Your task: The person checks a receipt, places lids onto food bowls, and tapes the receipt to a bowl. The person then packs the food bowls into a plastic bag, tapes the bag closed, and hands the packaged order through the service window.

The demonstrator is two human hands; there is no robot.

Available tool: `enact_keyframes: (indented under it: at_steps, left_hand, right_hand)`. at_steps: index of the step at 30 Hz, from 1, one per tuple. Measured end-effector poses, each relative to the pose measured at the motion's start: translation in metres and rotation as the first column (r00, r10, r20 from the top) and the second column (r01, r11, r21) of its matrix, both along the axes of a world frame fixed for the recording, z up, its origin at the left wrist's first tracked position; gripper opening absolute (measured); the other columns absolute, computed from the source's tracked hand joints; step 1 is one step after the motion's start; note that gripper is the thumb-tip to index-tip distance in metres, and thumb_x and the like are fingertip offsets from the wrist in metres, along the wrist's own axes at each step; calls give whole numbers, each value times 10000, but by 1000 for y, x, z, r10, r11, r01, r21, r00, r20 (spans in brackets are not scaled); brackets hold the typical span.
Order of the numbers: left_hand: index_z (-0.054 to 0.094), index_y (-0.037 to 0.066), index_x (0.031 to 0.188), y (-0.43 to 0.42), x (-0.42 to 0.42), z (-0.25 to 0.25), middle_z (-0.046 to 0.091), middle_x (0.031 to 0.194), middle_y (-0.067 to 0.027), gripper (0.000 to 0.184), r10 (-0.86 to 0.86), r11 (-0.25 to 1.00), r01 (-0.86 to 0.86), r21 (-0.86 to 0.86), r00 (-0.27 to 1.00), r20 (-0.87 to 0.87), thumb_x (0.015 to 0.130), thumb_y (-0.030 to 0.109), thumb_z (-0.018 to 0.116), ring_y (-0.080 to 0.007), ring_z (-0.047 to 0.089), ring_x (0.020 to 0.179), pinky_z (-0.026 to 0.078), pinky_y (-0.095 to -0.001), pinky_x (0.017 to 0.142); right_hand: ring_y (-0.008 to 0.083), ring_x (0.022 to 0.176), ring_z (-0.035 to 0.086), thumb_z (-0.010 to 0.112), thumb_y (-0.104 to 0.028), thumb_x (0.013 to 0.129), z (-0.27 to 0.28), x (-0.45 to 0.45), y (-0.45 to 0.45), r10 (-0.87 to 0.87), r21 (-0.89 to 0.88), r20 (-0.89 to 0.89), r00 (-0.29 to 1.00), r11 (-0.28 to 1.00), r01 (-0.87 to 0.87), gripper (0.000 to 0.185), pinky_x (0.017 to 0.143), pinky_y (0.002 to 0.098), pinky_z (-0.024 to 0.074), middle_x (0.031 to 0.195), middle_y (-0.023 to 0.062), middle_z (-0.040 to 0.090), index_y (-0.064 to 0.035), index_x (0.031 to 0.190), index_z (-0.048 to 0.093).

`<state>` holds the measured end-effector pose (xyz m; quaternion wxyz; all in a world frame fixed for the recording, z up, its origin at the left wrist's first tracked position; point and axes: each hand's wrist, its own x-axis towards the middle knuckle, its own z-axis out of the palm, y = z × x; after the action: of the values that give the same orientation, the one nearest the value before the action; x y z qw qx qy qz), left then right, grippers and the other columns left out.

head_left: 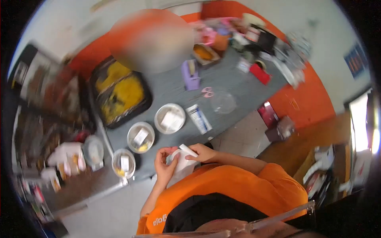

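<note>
Close to my body, at the table's front edge, both hands hold a thin white sheet (183, 163). Its exact kind is too blurred to make out, though one edge looks folded or rolled over. My left hand (164, 163) grips its left side with fingers bent around it. On the other side, my right hand (201, 153) pinches the upper right edge between thumb and fingers. Just beyond them stand round tubs with white labels on top: one tub (170, 119), a second (141, 137) and a third (124, 163). A printed white packet (199, 119) lies to their right.
On the grey table (166, 85) are a black tray of yellow food (121, 93), a purple tape dispenser (191, 75), pink scissors (207, 92) and a clear lid (223, 101). A red item (260, 74) and clutter lie at the far right. A blurred shape covers the far side.
</note>
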<state>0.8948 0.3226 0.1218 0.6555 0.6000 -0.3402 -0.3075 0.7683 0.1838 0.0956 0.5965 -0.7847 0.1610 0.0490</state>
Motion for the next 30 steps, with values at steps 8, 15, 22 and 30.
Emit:
enact_keyframes:
  at_steps: [8, 15, 22, 30]
  left_hand:
    - [486, 32, 904, -118, -94, -9, 532, 917, -88, 210, -172, 985, 173, -4, 978, 123, 726, -56, 557, -169, 501, 875, 390, -278, 791]
    - [491, 28, 875, -225, -229, -84, 552, 806, -42, 147, -463, 855, 461, 239, 885, -53, 765, -25, 572, -116, 525, 759, 419, -238, 715]
    - [496, 23, 892, -368, -359, -80, 565, 817, -48, 117, -534, 714, 545, 439, 830, -161, 791, -17, 540, -106, 529, 746, 416, -214, 698]
    - [493, 18, 894, -413, -412, -79, 568, 822, -61, 112, -637, 566, 585, 581, 758, -143, 796, -1, 543, -117, 540, 764, 423, -228, 712]
  right_hand:
    - [155, 719, 544, 574, -229, 791, -69, -229, -119, -996, 260, -85, 14, -8, 966, 275, 600, 280, 434, 828, 68, 583, -18, 968, 561]
    - [209, 588, 540, 498, -179, 805, -315, -512, -188, -681, 427, -494, -541, -731, 532, 232, 465, 303, 419, 823, 123, 567, -29, 981, 478]
    - [330, 911, 550, 516, -25, 777, -349, -674, -323, -360, 367, -193, -913, -889, 273, 406, 679, 372, 502, 1092, 209, 491, 21, 1167, 413]
    - [315, 1123, 392, 569, 18, 718, -295, -782, -410, -832, -538, 311, -460, -553, 636, 622, 919, 377, 357, 1275, 188, 333, -28, 1277, 300]
